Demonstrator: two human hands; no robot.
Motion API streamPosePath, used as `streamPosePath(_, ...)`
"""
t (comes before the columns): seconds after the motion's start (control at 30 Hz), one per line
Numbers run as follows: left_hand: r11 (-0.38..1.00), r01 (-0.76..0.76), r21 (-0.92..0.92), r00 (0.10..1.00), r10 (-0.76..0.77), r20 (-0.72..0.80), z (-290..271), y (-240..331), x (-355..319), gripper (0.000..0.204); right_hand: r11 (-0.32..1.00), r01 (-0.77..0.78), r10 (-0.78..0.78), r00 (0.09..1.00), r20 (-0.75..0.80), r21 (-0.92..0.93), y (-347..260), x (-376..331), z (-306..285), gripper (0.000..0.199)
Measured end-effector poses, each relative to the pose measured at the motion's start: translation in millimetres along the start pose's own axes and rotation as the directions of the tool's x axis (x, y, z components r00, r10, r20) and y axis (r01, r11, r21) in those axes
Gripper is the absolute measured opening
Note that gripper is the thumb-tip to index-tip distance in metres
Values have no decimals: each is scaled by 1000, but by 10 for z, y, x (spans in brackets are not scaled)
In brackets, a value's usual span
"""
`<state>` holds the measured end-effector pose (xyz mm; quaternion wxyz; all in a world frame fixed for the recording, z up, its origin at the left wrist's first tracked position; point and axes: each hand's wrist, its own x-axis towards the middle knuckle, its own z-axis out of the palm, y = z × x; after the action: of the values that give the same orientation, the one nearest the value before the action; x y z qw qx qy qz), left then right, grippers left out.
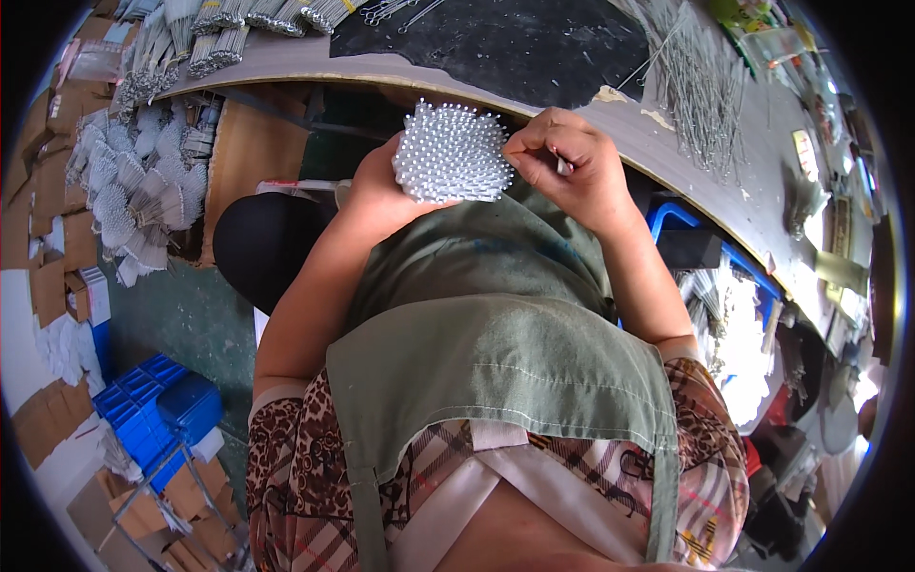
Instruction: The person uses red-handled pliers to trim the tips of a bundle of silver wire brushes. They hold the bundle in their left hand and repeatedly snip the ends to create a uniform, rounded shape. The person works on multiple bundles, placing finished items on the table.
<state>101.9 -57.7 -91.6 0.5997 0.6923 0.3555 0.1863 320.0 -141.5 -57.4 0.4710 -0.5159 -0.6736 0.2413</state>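
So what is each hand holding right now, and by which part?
The left hand grips the bundle of white bead-tipped wires from below, around its stems. The right hand pinches one thin wire between fingertips beside the bundle's edge.

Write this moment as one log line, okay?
left hand: holds bead-tipped wire bundle | right hand: pinches one wire at bundle | loose wires on bench

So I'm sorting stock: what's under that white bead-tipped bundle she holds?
Under the bundle sits the left hand gripping it, with the green apron below. The stems and the fingers there are hidden by the beads.
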Motion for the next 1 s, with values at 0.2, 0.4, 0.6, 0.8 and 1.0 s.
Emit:
streamPosePath(0.2, 999, 11, -52, 1000, -10, 27, -5, 30, -3, 57, 999, -46, 44, 997, 64, 28, -63, 58, -86, 12)
streamPosePath(0.4, 992, -24, -125, 999, 28, 29, 30, 39, -17, 61, 999, -38, 38, 989, 144, 3, -38, 86, -154, 15)
streamPosePath(0.6, 1000, 5, -17, 1000, -5, 1, 36, 55, -9, 62, 991, -64, 80, 987, 139, -116, -14, 37, -71, 16)
streamPosePath(0.8, 1000, -17, -21, 999, 17, -34, 50, 157, -31, 58, 998, -55, 56, 998, -42, 21, 81, -42, 101, 15)
streamPosePath(1.0, 997, -40, 65, 998, 43, -50, 50, 166, -28, 55, 995, -45, 50, 998, -47, 87, 87, -50, 104, 14)
